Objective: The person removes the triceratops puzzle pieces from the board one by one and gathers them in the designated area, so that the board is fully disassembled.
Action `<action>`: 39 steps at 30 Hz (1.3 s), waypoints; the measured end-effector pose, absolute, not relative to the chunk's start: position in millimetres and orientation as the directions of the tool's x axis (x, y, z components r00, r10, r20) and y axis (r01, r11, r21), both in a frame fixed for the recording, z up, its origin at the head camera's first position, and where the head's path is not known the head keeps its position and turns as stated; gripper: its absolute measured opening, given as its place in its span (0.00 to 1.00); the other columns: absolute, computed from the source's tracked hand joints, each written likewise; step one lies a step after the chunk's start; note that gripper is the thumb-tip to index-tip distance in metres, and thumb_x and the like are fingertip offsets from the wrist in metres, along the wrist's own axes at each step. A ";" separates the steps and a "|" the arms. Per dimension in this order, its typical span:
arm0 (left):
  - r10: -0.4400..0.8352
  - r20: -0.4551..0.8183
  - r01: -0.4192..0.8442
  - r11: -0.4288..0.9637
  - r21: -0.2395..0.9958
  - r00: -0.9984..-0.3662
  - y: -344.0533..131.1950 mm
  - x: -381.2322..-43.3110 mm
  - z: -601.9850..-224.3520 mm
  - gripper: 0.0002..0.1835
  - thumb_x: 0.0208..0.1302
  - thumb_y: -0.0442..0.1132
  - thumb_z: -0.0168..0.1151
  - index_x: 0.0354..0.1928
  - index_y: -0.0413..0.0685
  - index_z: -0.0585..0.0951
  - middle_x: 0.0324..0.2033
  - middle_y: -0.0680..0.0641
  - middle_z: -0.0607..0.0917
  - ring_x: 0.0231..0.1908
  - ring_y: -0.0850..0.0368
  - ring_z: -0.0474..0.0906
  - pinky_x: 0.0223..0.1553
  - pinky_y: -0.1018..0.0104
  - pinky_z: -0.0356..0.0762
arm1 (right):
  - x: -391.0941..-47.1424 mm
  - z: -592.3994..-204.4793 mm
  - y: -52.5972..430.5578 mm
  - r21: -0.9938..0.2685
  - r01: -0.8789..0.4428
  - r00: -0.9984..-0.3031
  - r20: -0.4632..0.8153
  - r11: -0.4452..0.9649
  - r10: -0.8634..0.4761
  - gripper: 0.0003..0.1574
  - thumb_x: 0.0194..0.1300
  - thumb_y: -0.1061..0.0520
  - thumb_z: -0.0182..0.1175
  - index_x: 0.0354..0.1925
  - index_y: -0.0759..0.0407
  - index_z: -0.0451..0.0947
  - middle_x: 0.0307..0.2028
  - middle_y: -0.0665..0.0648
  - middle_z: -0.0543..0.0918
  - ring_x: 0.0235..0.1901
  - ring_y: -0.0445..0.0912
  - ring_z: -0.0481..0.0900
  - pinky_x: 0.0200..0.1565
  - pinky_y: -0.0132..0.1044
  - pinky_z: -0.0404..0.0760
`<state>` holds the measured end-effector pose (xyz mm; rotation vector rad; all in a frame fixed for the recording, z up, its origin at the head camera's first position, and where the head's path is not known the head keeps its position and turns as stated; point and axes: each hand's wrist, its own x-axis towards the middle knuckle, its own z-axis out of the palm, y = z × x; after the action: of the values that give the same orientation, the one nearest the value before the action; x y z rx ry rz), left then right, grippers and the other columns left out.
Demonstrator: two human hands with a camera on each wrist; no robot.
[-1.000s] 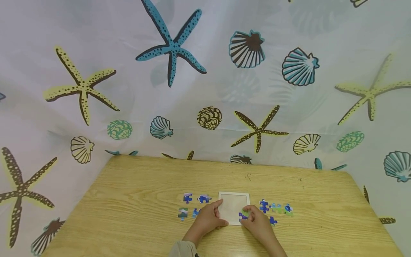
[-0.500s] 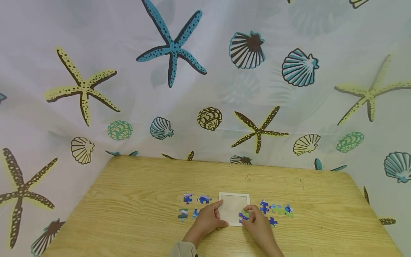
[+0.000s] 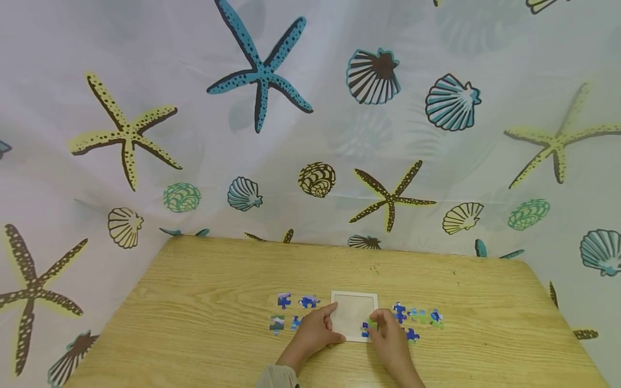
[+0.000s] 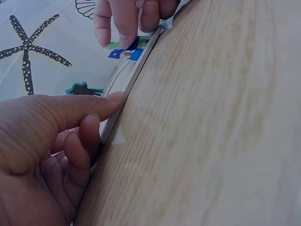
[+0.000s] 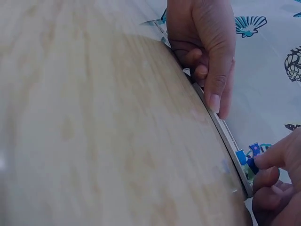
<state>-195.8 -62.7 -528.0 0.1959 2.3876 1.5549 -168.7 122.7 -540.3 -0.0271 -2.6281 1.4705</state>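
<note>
A square, pale puzzle tray (image 3: pixel 354 293) with a raised rim lies on the wooden table. My left hand (image 3: pixel 314 331) holds its left side, the thumb on the front rim near the corner and the forefinger farther back. In the tray's front right corner sits a blue, purple and green jigsaw piece (image 3: pixel 365 329); my right hand (image 3: pixel 392 339) pinches it between thumb and forefinger, covering part of it. The left wrist view shows fingertips on this jigsaw piece (image 4: pixel 135 54) at the rim.
Several loose jigsaw pieces (image 3: pixel 308 301) lie left of the tray, one partly behind the left hand. More loose pieces (image 3: pixel 418 314) lie to its right, near the right hand. A curtain (image 3: pixel 291 140) printed with starfish and shells hangs behind the table (image 3: pixel 218 302).
My right hand has shifted slightly to the right at the tray's corner, its fingers moving over the jigsaw piece. The left hand has kept its place on the tray.
</note>
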 end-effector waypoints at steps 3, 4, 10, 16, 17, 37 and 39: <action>0.266 -0.170 -0.048 0.411 0.911 -0.949 -62.3 -195.4 -528.2 0.44 0.45 0.31 0.75 0.67 0.36 0.65 0.18 0.51 0.71 0.15 0.61 0.67 0.18 0.70 0.66 | -167.6 -538.4 124.3 -0.875 -0.057 -0.990 0.113 0.482 0.089 0.11 0.60 0.69 0.59 0.42 0.59 0.74 0.43 0.61 0.81 0.24 0.38 0.71 0.28 0.29 0.72; 0.268 -0.173 -0.051 0.408 0.912 -0.948 -62.3 -195.5 -528.3 0.44 0.45 0.31 0.75 0.67 0.36 0.65 0.18 0.51 0.71 0.15 0.61 0.67 0.18 0.70 0.66 | -167.5 -537.2 125.1 -0.890 -0.055 -0.989 0.111 0.454 0.098 0.11 0.60 0.69 0.59 0.41 0.59 0.74 0.42 0.61 0.81 0.23 0.38 0.71 0.26 0.29 0.72; 0.274 -0.173 -0.051 0.402 0.914 -0.946 -63.1 -195.7 -526.6 0.44 0.46 0.31 0.74 0.67 0.36 0.65 0.19 0.51 0.70 0.15 0.61 0.68 0.18 0.70 0.68 | -169.9 -525.2 142.1 -0.920 -0.066 -0.983 0.127 0.388 0.136 0.09 0.62 0.67 0.59 0.43 0.63 0.77 0.38 0.59 0.78 0.17 0.36 0.67 0.19 0.27 0.68; 0.278 -0.161 -0.037 0.403 0.914 -0.947 -63.9 -195.8 -527.0 0.44 0.46 0.30 0.74 0.67 0.35 0.64 0.19 0.51 0.70 0.15 0.61 0.69 0.18 0.71 0.68 | -170.0 -517.2 174.7 -0.919 0.044 -0.980 0.036 0.392 0.195 0.12 0.64 0.63 0.59 0.47 0.64 0.77 0.41 0.58 0.77 0.31 0.41 0.77 0.30 0.27 0.76; 0.279 -0.160 -0.036 0.403 0.915 -0.947 -64.0 -195.6 -526.9 0.44 0.46 0.30 0.74 0.67 0.35 0.64 0.19 0.51 0.70 0.15 0.61 0.69 0.18 0.70 0.67 | -169.4 -516.3 180.5 -0.919 0.061 -0.979 0.020 0.389 0.202 0.12 0.65 0.62 0.59 0.47 0.64 0.77 0.41 0.58 0.77 0.33 0.43 0.78 0.31 0.28 0.77; 0.278 -0.179 -0.055 0.401 0.914 -0.944 -64.0 -196.2 -527.8 0.44 0.47 0.31 0.74 0.67 0.37 0.64 0.19 0.51 0.70 0.15 0.61 0.67 0.18 0.71 0.66 | -161.8 -534.8 242.2 -0.820 0.247 -0.952 -0.105 0.516 0.288 0.15 0.65 0.57 0.59 0.46 0.65 0.79 0.44 0.61 0.82 0.47 0.55 0.78 0.46 0.41 0.78; 0.279 -0.173 -0.049 0.401 0.915 -0.944 -63.6 -196.3 -527.7 0.44 0.47 0.31 0.74 0.67 0.36 0.64 0.18 0.51 0.70 0.15 0.61 0.67 0.18 0.71 0.65 | -162.6 -535.5 242.8 -0.815 0.247 -0.950 -0.099 0.523 0.295 0.15 0.64 0.57 0.60 0.45 0.65 0.79 0.41 0.59 0.83 0.42 0.50 0.79 0.42 0.36 0.77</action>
<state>-196.3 -63.6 -527.7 0.2005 2.3634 1.5577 -162.6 242.8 -535.5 -0.4801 -2.6968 1.4308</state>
